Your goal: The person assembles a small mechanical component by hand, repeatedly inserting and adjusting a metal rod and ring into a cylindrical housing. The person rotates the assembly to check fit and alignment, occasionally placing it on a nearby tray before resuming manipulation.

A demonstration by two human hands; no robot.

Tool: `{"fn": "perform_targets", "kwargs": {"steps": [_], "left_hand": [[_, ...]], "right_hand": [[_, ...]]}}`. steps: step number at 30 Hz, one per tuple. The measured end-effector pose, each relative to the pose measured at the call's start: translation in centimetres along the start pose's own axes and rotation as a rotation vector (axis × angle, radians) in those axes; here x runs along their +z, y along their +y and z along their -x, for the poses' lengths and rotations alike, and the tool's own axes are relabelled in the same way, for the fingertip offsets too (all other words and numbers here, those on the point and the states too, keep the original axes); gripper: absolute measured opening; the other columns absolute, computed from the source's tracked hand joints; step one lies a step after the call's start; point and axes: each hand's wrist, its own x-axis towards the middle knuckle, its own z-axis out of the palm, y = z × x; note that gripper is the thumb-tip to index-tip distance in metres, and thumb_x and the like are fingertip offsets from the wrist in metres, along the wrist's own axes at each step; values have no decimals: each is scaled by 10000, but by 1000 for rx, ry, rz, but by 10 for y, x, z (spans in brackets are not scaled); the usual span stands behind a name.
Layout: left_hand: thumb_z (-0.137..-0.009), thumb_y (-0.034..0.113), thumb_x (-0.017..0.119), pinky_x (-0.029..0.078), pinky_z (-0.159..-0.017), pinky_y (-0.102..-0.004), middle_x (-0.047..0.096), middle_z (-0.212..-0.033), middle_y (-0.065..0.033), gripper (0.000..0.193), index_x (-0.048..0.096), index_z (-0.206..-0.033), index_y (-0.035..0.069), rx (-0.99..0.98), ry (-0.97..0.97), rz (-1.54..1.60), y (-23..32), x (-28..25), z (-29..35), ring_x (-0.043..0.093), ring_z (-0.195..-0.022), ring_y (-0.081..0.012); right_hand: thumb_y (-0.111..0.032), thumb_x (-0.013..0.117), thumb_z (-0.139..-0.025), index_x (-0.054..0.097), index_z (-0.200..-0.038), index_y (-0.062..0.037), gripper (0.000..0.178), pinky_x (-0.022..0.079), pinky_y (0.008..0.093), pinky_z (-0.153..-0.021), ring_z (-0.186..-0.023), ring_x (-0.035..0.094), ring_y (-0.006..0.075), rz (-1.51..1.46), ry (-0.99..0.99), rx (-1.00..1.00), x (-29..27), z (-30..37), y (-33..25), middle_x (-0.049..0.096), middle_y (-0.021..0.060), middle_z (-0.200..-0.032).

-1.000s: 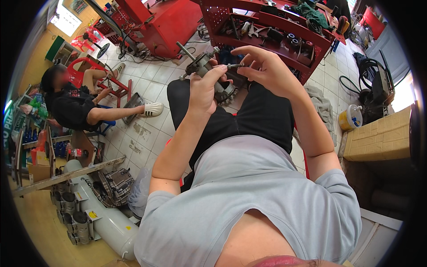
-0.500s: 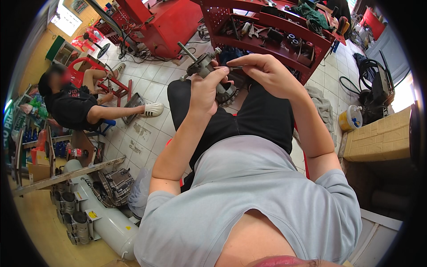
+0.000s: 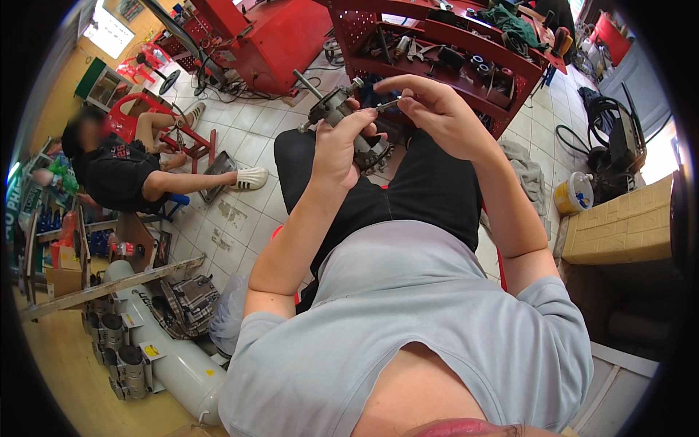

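Observation:
Above my lap, my left hand (image 3: 339, 149) is closed around a grey metal mechanical part (image 3: 333, 109). A long shaft sticks out at its upper left, and a toothed gear (image 3: 376, 154) shows at its lower end. My left palm and fingers hide its middle. A small thin metal rod (image 3: 387, 106) extends from beside my left thumb tip to my right hand (image 3: 437, 113). The thumb and a bent finger of that hand are at the rod's end, while its index finger stretches out above. How the rod meets the part is hidden.
A red tool cart (image 3: 437, 65) with loose tools stands ahead. Left, a person (image 3: 116, 164) sits by a red metal stand (image 3: 193, 146). A white tank (image 3: 171, 357) lies lower left. At right are a yellow-and-white bucket (image 3: 573, 194) and a tan padded block (image 3: 619, 222).
My right index finger has lifted away from the thumb and the small rod, baring more of the rod. My left hand and the metal part have barely shifted.

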Motion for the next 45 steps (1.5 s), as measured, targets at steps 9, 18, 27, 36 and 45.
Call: {"fn": "perform_targets", "kwargs": {"steps": [9, 18, 27, 36, 45], "left_hand": [[-837, 14, 638, 577, -691, -386, 570, -780, -17, 194, 548, -974, 118, -12, 7, 13, 1, 2, 2, 581, -697, -113], [-838, 15, 635, 576, -693, -388, 562, -778, -11, 188, 552, -972, 117, -22, 15, 33, 2, 2, 2, 578, -699, -112], [-846, 30, 629, 572, -712, -389, 558, -796, -10, 171, 547, -968, 116, -31, 6, 67, 2, 1, 1, 566, -697, -106], [-846, 30, 630, 570, -717, -383, 555, -792, -10, 172, 546, -966, 121, -39, 7, 46, 3, 1, 1, 560, -699, -107], [-844, 30, 633, 568, -721, -395, 559, -791, -12, 175, 549, -969, 120, -41, 2, 67, 3, -1, 1, 568, -695, -109]], "right_hand": [[23, 457, -910, 633, -1057, 0, 230, 442, 269, -854, -869, 552, 123, 55, -1, -1, -1, 0, 1, 590, 44, -903], [-8, 484, -920, 649, -1085, -14, 233, 368, 218, -623, -704, 427, 56, -13, 27, -78, 3, 0, 2, 517, -18, -815], [-11, 489, -912, 638, -1146, -35, 278, 351, 206, -579, -664, 398, 39, -39, -44, -137, -2, -2, 18, 496, -39, -810], [-5, 483, -921, 624, -1190, -46, 306, 361, 210, -594, -670, 411, 42, 91, -72, -191, -6, -3, 19, 503, -39, -816], [-3, 469, -927, 621, -1121, -15, 247, 374, 200, -624, -701, 429, 46, 91, -65, -158, -3, -1, 15, 499, -38, -826]]}}
